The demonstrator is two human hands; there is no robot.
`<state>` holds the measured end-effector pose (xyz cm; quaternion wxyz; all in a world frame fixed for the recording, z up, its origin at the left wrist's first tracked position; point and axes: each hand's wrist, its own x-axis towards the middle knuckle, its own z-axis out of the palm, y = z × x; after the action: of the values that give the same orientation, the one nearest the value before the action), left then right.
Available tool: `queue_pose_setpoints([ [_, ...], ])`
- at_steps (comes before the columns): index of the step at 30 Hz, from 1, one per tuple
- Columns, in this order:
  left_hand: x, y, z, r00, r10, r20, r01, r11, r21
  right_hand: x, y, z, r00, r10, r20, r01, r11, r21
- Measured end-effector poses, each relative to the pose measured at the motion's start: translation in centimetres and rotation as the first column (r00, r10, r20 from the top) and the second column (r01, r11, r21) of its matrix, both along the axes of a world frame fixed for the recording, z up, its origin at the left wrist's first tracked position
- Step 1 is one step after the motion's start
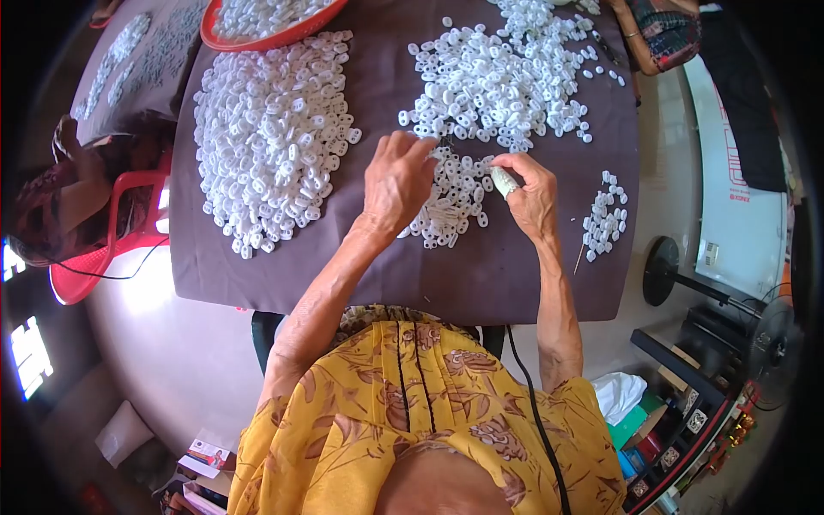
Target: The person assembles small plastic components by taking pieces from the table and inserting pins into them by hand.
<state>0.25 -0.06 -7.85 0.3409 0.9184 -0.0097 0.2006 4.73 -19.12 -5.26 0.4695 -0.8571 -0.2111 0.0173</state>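
Observation:
Small white oval plastic pieces with holes lie in a loose pile point(459, 184) between my two hands. My left hand point(397, 182) hovers over the pile's left side, its fingers bent together; its fingertips are partly hidden, so what they hold cannot be made out. A small dark bit point(448, 140) shows just beyond them. On the pile's right side, my right hand point(530, 196) pinches thumb and forefinger together at what looks like one small white plastic piece point(493, 161). A pale wrap point(504, 181) covers the right thumb.
Larger heaps of white pieces lie at left point(270, 142) and far right point(498, 81) on the brown cloth point(378, 275). A red basket point(273, 39) holds more. A small group point(605, 219) lies at right beside a thin stick point(578, 259). Other people sit left and far right.

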Motion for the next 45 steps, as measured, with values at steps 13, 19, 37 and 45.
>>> queue_pose_setpoints([
  [13,-1.2,-0.9,-1.0,0.993,-0.116,-0.021,0.116,0.993,0.019,0.1,-0.5,-1.9,0.990,0.067,0.128,-0.050,0.989,-0.136],
  [19,2.1,-1.5,-1.4,0.996,-0.075,-0.048,0.081,0.987,0.137,0.0,-0.2,-1.9,0.984,0.087,0.157,-0.068,0.990,-0.123],
  [37,0.9,-0.7,4.7,0.926,-0.364,-0.104,-0.023,0.219,-0.975,0.4,3.3,5.1,0.992,0.123,-0.012,-0.114,0.946,0.305],
  [45,0.0,0.3,6.3,0.959,-0.284,0.018,0.009,-0.033,-0.999,0.5,4.7,7.2,0.971,0.239,0.005,-0.222,0.895,0.387],
])
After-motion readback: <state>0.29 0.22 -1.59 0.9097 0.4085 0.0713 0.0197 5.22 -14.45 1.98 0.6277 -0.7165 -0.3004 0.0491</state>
